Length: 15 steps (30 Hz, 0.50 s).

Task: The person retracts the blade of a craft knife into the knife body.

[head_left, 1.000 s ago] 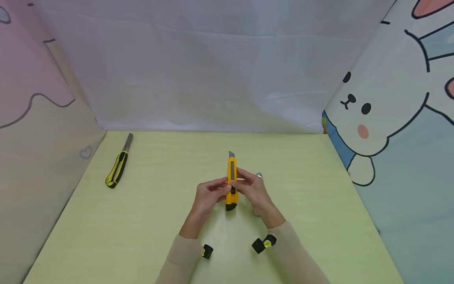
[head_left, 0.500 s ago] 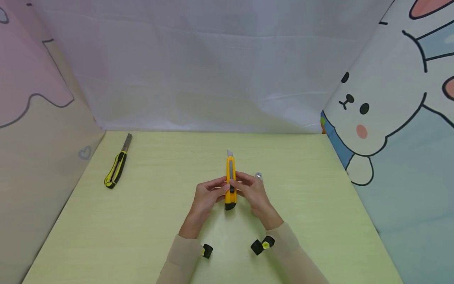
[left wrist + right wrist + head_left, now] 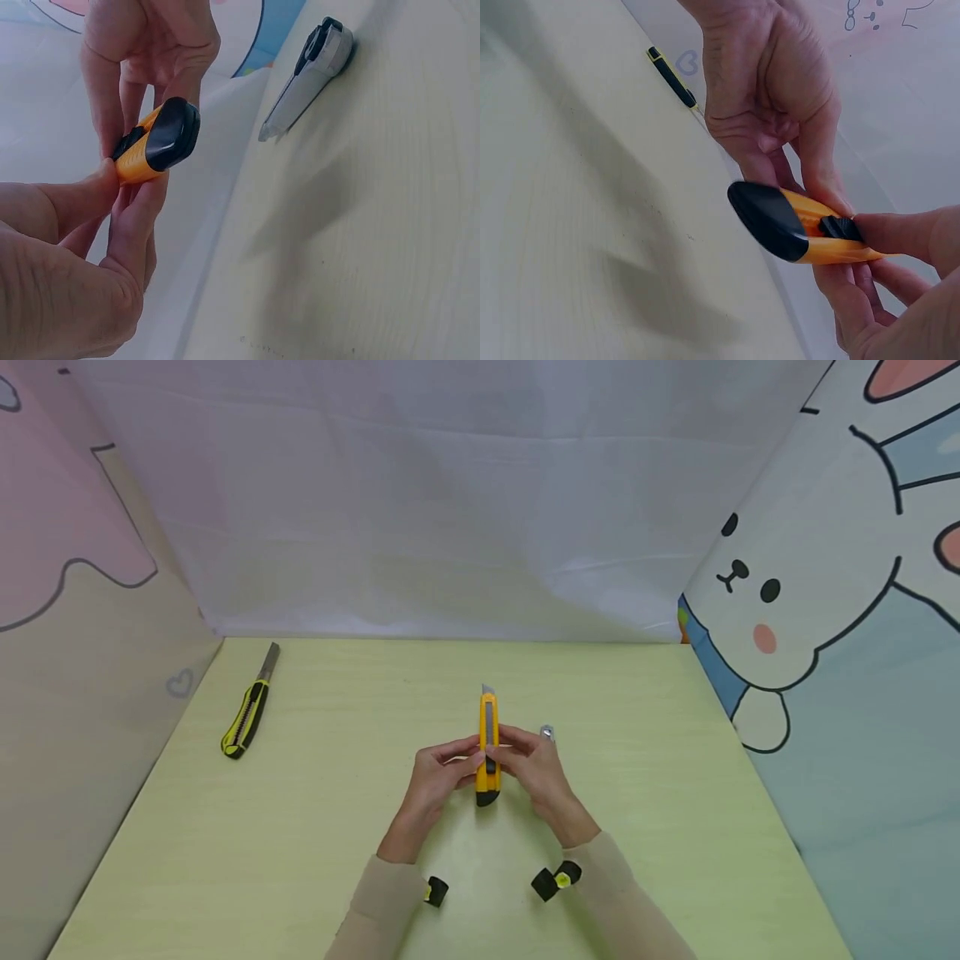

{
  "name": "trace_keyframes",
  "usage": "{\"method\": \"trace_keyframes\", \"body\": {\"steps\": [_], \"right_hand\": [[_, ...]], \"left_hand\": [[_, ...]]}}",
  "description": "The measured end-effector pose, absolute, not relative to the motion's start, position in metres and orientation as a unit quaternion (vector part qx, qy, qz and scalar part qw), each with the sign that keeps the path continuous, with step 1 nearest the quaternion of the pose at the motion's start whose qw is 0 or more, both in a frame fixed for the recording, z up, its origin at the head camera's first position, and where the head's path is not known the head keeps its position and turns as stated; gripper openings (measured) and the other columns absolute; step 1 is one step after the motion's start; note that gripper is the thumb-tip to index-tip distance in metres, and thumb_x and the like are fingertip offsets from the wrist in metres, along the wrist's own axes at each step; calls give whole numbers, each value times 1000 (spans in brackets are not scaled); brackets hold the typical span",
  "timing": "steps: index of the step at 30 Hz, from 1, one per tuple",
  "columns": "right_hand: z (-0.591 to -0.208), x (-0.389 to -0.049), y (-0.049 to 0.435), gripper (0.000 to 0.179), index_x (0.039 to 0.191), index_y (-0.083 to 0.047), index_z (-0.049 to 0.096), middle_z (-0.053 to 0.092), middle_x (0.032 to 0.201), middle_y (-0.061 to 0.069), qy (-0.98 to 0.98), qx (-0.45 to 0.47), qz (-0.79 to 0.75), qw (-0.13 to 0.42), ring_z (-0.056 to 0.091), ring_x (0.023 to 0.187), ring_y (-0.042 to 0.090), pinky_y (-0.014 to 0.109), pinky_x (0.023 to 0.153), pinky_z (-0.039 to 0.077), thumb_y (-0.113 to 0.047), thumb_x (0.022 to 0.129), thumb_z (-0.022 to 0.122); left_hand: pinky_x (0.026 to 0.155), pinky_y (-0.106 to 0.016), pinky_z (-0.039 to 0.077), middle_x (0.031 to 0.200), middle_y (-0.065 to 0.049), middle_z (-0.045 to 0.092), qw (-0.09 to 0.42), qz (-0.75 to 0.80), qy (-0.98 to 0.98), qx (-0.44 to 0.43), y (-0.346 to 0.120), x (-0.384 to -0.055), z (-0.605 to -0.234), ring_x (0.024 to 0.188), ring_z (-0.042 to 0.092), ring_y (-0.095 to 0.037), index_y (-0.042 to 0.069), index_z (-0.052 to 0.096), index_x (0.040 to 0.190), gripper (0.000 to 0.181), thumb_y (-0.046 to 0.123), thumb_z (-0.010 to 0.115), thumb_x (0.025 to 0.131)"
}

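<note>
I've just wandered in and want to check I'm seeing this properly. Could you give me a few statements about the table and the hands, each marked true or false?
1. The left hand and the right hand both hold the yellow knife. True.
2. The held knife's blade points toward the person. False: the blade points away.
3. The right thumb is at the yellow knife's black slider. True.
4. The lime-and-black knife lies on the person's right. False: the lime-and-black knife lies on the left of the table.
5. A grey-and-black tool lies on the table. True.
6. The lime-and-black knife shows no blade. False: its grey blade sticks out.
</note>
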State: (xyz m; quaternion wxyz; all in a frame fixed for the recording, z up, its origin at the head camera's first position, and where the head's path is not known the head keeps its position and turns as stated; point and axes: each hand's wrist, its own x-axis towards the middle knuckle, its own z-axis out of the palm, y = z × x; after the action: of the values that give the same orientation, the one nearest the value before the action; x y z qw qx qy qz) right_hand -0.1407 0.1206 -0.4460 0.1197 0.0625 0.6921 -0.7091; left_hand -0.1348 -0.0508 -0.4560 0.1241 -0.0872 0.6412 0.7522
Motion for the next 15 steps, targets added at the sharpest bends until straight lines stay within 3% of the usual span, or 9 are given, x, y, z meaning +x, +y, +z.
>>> {"method": "trace_keyframes", "body": {"steps": [7,15], "right_hand": [[-448,-140,120,48,148,-1,61,68,135,19,689,52,-712,127,70,119,28,41,103,58,-9,102,72],[-450,-140,117,44,148,-8,63,69,131,15,706,44,-696,119,69,108,22,41,96,61,-17,105,69]], "left_hand": [[76,-28,64,106,-11,74,107,755,639,-97,-49,-136,-454,86,76,-14,-4,74,128,31,1,75,98],[78,-30,64,112,-15,74,96,769,619,-126,-44,-138,-451,86,77,-14,-5,74,127,31,3,77,97]]}}
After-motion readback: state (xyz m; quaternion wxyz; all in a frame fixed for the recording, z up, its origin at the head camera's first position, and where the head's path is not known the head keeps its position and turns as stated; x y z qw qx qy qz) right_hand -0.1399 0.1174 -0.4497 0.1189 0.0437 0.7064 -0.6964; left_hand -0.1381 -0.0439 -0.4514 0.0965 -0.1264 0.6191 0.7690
